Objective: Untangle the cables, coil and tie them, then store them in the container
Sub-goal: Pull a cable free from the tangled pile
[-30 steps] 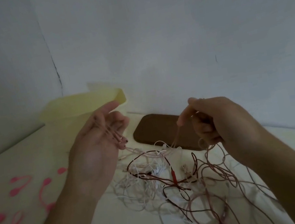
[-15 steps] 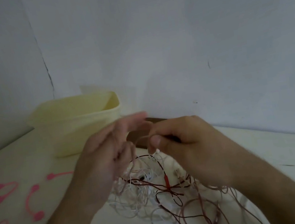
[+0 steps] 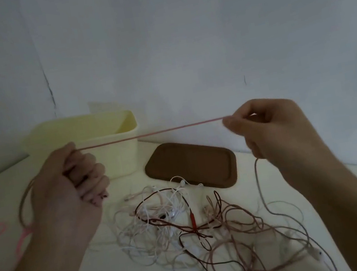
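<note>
Thin pink cable (image 3: 149, 133) stretched taut across mid-frame: left hand (image 3: 63, 190) fist clenched round one end, right hand (image 3: 273, 131) pinching the other between thumb and forefinger. Tangled heap of white, pink and dark red cables (image 3: 187, 223) on table, lower centre. Pale yellow plastic container (image 3: 103, 143) mid-left; brown rounded lid (image 3: 191, 164) beside it.

Left hand (image 3: 63, 190) bare, no ring or watch; right hand (image 3: 273, 129) likewise; both forearms unsleeved; nails short.
</note>
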### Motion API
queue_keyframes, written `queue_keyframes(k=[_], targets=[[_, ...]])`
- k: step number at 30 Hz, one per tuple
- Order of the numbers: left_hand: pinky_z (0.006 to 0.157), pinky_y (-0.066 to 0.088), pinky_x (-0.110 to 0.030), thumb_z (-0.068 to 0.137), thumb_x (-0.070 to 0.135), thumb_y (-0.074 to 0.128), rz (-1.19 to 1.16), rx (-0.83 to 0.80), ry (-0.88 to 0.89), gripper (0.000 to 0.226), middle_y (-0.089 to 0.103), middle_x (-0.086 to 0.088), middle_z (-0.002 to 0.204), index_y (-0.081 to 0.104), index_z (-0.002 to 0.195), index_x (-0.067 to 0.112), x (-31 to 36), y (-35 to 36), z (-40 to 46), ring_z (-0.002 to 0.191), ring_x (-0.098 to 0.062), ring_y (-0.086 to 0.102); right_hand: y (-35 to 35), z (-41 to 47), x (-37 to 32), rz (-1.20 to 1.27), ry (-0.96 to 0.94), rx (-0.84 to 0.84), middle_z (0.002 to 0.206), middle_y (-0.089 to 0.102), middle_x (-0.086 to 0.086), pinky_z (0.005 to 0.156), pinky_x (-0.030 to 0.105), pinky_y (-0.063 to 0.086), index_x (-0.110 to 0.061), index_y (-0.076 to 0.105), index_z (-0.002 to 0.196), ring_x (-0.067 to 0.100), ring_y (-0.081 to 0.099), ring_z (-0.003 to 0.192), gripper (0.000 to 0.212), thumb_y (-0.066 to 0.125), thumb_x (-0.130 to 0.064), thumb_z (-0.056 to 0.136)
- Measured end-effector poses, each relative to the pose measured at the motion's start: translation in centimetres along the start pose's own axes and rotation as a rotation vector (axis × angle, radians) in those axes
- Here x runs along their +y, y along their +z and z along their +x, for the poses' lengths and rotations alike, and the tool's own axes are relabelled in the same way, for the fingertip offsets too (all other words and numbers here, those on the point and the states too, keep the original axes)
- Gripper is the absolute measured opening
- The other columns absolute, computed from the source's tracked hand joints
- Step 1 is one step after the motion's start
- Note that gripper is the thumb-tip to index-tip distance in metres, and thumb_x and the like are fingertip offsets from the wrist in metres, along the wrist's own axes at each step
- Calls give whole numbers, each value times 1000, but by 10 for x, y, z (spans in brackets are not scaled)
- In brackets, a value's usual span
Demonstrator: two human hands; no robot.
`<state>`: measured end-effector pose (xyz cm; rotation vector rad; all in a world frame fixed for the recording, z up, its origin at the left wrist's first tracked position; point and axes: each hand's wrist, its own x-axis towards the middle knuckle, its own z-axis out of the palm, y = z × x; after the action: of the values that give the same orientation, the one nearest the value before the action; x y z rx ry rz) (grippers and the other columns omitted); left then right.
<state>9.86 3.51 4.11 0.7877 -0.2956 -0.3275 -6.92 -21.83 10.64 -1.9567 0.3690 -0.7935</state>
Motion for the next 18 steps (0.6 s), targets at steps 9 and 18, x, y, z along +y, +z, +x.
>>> queue_keyframes(k=[9, 18], targets=[[42, 12, -17, 100, 31, 55, 367, 44, 28, 35, 27, 6, 49, 66, 70, 18, -15, 11, -1, 33, -7, 19, 1, 1, 13, 19, -14, -91, 54, 41, -4, 59, 35, 37, -8, 68, 71, 15, 40, 52, 28, 62, -26, 92], [54, 40, -13, 91, 10, 74, 792, -382, 346, 55, 78, 11, 89, 30, 58, 11, -48, 35, -33, 53, -2, 51, 64, -27, 11, -443, -393, -478, 58, 53, -16, 54, 21, 38, -25, 68, 80, 8, 54, 58, 26, 58, -20, 104]])
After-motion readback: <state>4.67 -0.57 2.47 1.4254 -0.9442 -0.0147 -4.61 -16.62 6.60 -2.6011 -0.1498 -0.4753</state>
